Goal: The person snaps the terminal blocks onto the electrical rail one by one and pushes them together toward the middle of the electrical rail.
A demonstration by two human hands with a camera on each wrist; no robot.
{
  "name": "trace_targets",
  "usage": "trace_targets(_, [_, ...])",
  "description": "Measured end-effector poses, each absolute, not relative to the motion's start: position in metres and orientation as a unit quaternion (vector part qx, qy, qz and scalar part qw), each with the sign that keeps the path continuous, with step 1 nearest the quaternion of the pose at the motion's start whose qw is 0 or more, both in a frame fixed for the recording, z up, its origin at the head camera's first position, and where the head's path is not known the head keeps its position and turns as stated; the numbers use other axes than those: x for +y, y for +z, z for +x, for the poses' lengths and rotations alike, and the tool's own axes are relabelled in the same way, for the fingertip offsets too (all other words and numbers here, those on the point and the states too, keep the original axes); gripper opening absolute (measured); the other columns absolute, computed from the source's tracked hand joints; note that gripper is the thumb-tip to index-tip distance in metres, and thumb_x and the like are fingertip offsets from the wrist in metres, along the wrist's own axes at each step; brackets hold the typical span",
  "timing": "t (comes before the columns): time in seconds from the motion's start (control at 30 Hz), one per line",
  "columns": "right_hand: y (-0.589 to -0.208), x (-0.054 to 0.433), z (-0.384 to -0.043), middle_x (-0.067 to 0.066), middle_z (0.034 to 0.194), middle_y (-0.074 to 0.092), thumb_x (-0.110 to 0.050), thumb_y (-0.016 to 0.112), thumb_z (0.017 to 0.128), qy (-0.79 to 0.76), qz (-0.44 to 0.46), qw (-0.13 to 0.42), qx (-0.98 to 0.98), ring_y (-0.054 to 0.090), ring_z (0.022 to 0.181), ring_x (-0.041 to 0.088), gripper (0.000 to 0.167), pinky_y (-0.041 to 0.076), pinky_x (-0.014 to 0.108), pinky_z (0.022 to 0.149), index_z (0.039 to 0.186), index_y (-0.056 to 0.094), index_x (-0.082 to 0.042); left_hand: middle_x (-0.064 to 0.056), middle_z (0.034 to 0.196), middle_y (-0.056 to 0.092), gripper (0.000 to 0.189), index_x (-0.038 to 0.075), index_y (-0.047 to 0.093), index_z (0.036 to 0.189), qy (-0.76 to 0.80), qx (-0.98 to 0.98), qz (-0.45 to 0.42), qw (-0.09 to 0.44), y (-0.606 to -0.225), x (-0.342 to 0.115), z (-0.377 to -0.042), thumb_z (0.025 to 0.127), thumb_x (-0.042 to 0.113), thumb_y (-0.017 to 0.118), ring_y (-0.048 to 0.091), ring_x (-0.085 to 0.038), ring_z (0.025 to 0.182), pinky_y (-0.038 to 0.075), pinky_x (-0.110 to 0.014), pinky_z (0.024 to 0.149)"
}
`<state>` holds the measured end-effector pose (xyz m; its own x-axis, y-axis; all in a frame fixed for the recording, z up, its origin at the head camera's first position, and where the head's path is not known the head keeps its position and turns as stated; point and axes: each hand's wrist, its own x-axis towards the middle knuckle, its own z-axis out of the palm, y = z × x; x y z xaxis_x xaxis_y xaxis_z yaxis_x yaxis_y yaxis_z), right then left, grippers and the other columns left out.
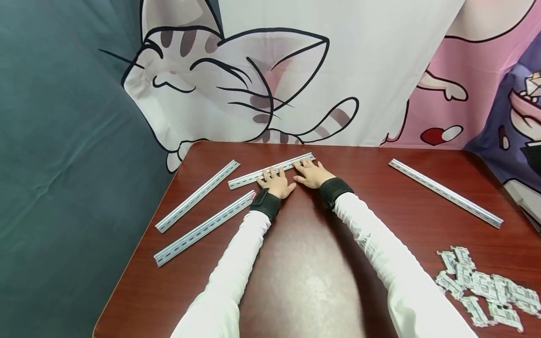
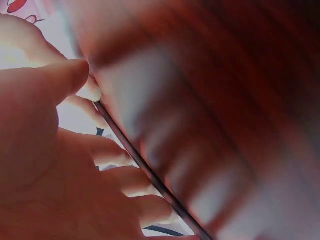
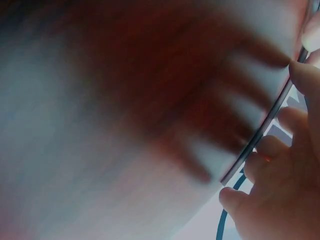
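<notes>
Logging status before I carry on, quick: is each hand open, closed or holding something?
Left hand: open, fingers spread on the far middle slotted rail.
Right hand: open, fingers resting on the same rail.

Brown table (image 1: 313, 281), four rails (image 1: 245, 180), pale pieces (image 1: 482, 284)

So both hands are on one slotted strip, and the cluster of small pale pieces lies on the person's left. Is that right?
Not quite: the small pale pieces lie on the person's right, as the head view shows. The left hand and right hand are indeed both on one slotted strip.
</notes>
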<state>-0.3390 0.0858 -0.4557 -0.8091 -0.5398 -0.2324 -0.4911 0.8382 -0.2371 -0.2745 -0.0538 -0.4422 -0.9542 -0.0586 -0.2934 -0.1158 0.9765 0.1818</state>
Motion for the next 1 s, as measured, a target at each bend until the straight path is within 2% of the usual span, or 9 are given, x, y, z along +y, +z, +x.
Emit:
trace_targets(0.23, [-0.436, 0.098, -0.333, 0.021, 0.157, 0.023, -0.041, 0.042, 0.101, -0.077, -0.253, 0.164, 0.95, 0.016, 0.148, 0.034, 0.061, 0.011, 0.062, 0.116, 0.153, 0.025, -0.014, -0.02, 0.16, 0.014, 0.077, 0.01, 0.016, 0.155, 0.105, 0.981, -0.017, 0.163, -0.429, -0.062, -0.273, 0.096, 0.05, 0.047, 0.011, -0.043, 0.147, 0.019, -0.057, 0.115])
trace_targets(0.43, [-0.435, 0.112, -0.323, 0.02, 0.157, 0.025, -0.042, 0.041, 0.101, -0.062, -0.23, 0.177, 0.955, 0.021, 0.147, 0.034, 0.061, 0.011, 0.063, 0.115, 0.153, 0.026, -0.015, -0.017, 0.161, 0.01, 0.078, 0.012, 0.013, 0.155, 0.093, 0.978, -0.001, 0.188, -0.43, -0.064, -0.267, 0.096, 0.051, 0.046, 0.007, -0.043, 0.147, 0.018, -0.054, 0.117])
trace_targets(0.7, [-0.434, 0.135, -0.306, 0.022, 0.156, 0.025, -0.041, 0.042, 0.101, -0.058, -0.204, 0.19, 0.959, 0.022, 0.146, 0.036, 0.062, 0.011, 0.062, 0.116, 0.153, 0.025, -0.013, -0.024, 0.16, 0.004, 0.079, 0.015, 0.01, 0.156, 0.06, 0.973, -0.008, 0.223, -0.428, -0.064, -0.257, 0.096, 0.053, 0.045, 0.004, -0.042, 0.148, 0.015, -0.051, 0.119])
trace_targets(1.0, [-0.428, 0.158, -0.287, 0.027, 0.154, 0.025, -0.039, 0.044, 0.1, -0.068, -0.186, 0.207, 0.958, 0.021, 0.145, 0.041, 0.063, 0.013, 0.065, 0.114, 0.152, 0.024, -0.009, -0.028, 0.156, 0.017, 0.078, 0.015, 0.012, 0.156, 0.042, 0.972, 0.009, 0.231, -0.419, -0.057, -0.242, 0.095, 0.052, 0.047, 0.017, -0.044, 0.145, 0.023, -0.051, 0.116])
